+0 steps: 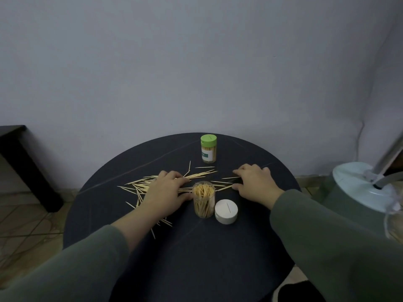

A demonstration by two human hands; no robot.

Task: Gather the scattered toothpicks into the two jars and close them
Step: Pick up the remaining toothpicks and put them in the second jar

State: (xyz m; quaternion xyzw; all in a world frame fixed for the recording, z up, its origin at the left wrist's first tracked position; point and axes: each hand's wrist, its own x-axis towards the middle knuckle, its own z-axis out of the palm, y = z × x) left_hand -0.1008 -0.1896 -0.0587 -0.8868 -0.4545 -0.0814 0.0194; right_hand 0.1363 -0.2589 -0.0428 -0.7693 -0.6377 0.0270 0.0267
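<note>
Both hands down flat on the round dark bench (196, 247), fingers spread and relaxed, gripping nothing. Left hand (165, 190) resting on the thick of the scattered pale wooden toothpicks (135, 186), palm over the heap, thumb reaching towards the open clear plastic jar (204, 199). Right hand (255, 184) pressing on a thinner scatter, a few sticks poking out from under its fingertips towards the jar.

Open jar standing upright between the two hands, just beside the left thumb, already well filled with toothpicks on end. White round lid (226, 211) with a thin slot lying top up, touching or nearly touching the jar on its right side, closer to the right hand. Second jar with green lid (208, 149) closed, standing well back near the far edge.

Most loose sticks lying left of the open jar, long axes running roughly left to right, fanned and crossing. Likely next: sweeping inward from both sides, the bigger load under the left hand, sticks needing to be lined up and stood on end to enter the mouth.

White and green label on the capped jar, print too small to read. No other writing legible.
</note>
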